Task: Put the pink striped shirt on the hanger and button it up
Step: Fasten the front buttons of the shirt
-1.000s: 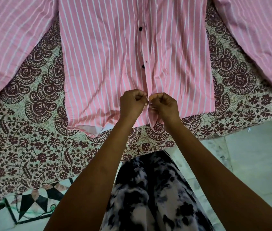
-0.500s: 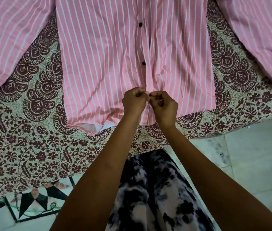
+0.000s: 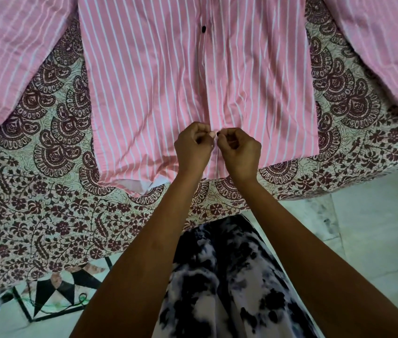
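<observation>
The pink striped shirt lies flat, front up, on a patterned bedspread, sleeves spread to both sides. A dark button shows on the closed placket higher up, with a faint dark spot below it. My left hand and my right hand sit side by side at the placket near the hem, fingers curled, each pinching one edge of the shirt front. A small dark button shows at my right fingertips. The hanger is out of sight.
The bed's edge runs across the middle of the view. Below it are a pale tiled floor at the right, a black-and-white geometric floor tile at the lower left, and my tie-dye clothing.
Both hands stay at the lower placket with small finger movements. The view has shifted slightly, so the shirt and hands sit a little higher in frame.
</observation>
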### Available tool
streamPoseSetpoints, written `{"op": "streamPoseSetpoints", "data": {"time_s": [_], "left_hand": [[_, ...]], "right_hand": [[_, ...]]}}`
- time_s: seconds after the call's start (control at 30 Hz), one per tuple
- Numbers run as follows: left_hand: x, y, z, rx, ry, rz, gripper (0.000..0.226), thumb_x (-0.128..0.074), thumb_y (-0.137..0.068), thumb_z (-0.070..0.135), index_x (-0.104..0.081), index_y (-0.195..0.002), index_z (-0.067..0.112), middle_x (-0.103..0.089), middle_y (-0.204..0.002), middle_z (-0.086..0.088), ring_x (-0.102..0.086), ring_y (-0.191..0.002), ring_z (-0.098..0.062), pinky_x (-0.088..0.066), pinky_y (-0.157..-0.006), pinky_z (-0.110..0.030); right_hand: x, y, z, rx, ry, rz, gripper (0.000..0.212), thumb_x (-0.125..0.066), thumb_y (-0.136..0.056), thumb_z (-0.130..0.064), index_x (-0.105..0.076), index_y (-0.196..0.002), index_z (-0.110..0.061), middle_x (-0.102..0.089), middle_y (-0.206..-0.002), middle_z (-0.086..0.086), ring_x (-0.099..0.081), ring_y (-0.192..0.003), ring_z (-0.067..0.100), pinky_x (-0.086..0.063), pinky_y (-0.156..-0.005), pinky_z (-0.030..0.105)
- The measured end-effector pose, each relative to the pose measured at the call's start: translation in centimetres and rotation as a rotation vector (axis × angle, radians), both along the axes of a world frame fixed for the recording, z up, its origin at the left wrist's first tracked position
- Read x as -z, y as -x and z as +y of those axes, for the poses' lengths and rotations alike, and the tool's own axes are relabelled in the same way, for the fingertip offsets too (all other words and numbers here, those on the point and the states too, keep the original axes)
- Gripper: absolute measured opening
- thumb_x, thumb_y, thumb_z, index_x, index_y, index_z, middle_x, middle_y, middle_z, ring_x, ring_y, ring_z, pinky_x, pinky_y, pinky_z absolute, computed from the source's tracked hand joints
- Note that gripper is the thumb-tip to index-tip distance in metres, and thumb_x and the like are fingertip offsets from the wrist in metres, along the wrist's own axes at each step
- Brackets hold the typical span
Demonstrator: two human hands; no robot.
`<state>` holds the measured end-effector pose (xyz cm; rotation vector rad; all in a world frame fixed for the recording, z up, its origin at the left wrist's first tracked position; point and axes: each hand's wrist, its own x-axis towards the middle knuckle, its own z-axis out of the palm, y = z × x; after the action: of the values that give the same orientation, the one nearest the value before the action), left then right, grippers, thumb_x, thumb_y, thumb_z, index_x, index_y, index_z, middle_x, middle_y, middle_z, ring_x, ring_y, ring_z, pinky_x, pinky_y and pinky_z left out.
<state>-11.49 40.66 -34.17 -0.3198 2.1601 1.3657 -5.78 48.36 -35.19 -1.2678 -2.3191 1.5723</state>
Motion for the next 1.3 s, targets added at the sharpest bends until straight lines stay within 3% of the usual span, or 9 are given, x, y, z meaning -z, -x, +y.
{"op": "streamPoseSetpoints", "data": {"time_s": [0.17, 0.27, 0.4, 0.5, 0.77, 0.87, 1.0, 1.2, 1.3], "left_hand": [[0.0, -0.1, 0.3, -0.072, -0.005, -0.083, 0.016, -0.062, -0.071, 0.011, -0.057, -0.066, 0.025, -0.064, -0.069, -0.005, -0.061, -0.069, -0.021, -0.055, -0.080, -0.046], [0.1, 0.2, 0.7, -0.107, -0.004, -0.158, 0.017, -0.061, -0.073, 0.007, -0.059, -0.066, 0.023, -0.062, -0.067, -0.001, -0.059, -0.070, -0.022, -0.054, -0.083, -0.044], [-0.2, 0.1, 0.8, 0.161, 0.156, 0.136, 0.013, -0.056, -0.080, -0.002, -0.065, -0.087, 0.003, -0.070, -0.082, -0.010, -0.064, -0.079, -0.022, -0.045, -0.072, -0.024], [0.1, 0.4, 0.0, 0.259, 0.163, 0.232, 0.012, -0.058, -0.081, 0.001, -0.065, -0.090, 0.003, -0.071, -0.084, -0.011, -0.067, -0.081, -0.023, -0.049, -0.073, -0.027], [1.3, 4.4, -1.9, 0.315, 0.145, 0.118, 0.026, -0.055, -0.071, -0.011, -0.069, -0.084, 0.007, -0.070, -0.084, -0.004, -0.060, -0.073, -0.011, -0.051, -0.078, -0.025], [1.4, 6.7, -1.5, 0.294, 0.132, 0.178, 0.027, -0.052, -0.071, -0.010, -0.071, -0.082, 0.007, -0.072, -0.086, -0.009, -0.063, -0.074, -0.014, -0.053, -0.079, -0.027], [1.5, 8.8, -0.3, 0.277, 0.104, 0.185, 0.032, -0.045, -0.073, -0.010, -0.071, -0.082, 0.007, -0.071, -0.083, -0.005, -0.065, -0.078, -0.017, -0.054, -0.081, -0.030], [1.9, 9.7, 1.9, 0.312, 0.064, 0.203, 0.030, -0.048, -0.075, -0.006, -0.071, -0.091, 0.007, -0.072, -0.089, -0.007, -0.068, -0.084, -0.019, -0.053, -0.083, -0.030], [2.4, 9.5, 2.8, 0.379, 0.076, 0.239, 0.026, -0.052, -0.078, -0.003, -0.070, -0.093, 0.006, -0.073, -0.090, -0.009, -0.068, -0.084, -0.019, -0.052, -0.084, -0.028]], "right_hand": [[0.1, 0.3, 0.7, 0.006, 0.097, 0.022, 0.009, -0.062, -0.077, -0.012, -0.067, -0.081, -0.006, -0.063, -0.066, -0.003, -0.056, -0.057, -0.005, -0.043, -0.060, 0.013], [0.1, 0.1, 1.0, 0.051, 0.303, 0.050, 0.006, -0.060, -0.079, -0.010, -0.065, -0.078, -0.012, -0.062, -0.066, -0.004, -0.055, -0.061, 0.001, -0.044, -0.064, 0.017], [-0.3, 0.4, 1.5, 0.161, 0.596, 0.032, 0.020, -0.055, -0.085, -0.001, -0.064, -0.073, -0.013, -0.063, -0.055, -0.008, -0.051, -0.054, 0.008, -0.043, -0.055, 0.019], [-0.2, 0.6, 1.7, 0.142, 0.671, -0.026, 0.021, -0.052, -0.088, -0.002, -0.063, -0.073, -0.012, -0.063, -0.052, -0.007, -0.051, -0.047, 0.003, -0.042, -0.050, 0.014], [-0.4, 2.4, 2.2, -0.038, 0.171, -0.035, 0.010, -0.060, -0.079, -0.003, -0.057, -0.085, -0.011, -0.061, -0.068, -0.001, -0.062, -0.060, 0.005, -0.047, -0.061, 0.019], [-0.2, 4.6, 2.4, -0.194, -0.091, -0.022, 0.033, -0.069, -0.071, -0.019, -0.054, -0.099, -0.010, -0.058, -0.087, 0.006, -0.056, -0.073, 0.015, -0.048, -0.066, 0.031], [0.2, 7.5, 2.7, -0.356, -0.370, -0.143, 0.052, -0.069, -0.074, -0.030, -0.047, -0.116, -0.008, -0.050, -0.113, 0.012, -0.056, -0.092, 0.027, -0.043, -0.063, 0.032], [0.3, 9.3, 4.7, -0.121, -0.298, -0.110, 0.020, -0.056, -0.085, -0.020, -0.061, -0.099, -0.007, -0.067, -0.089, 0.009, -0.063, -0.080, 0.024, -0.047, -0.066, 0.032], [1.1, 8.8, 5.4, -0.145, -0.221, -0.109, 0.021, -0.056, -0.085, -0.023, -0.067, -0.091, -0.006, -0.069, -0.085, 0.012, -0.063, -0.079, 0.025, -0.044, -0.068, 0.029]]}}
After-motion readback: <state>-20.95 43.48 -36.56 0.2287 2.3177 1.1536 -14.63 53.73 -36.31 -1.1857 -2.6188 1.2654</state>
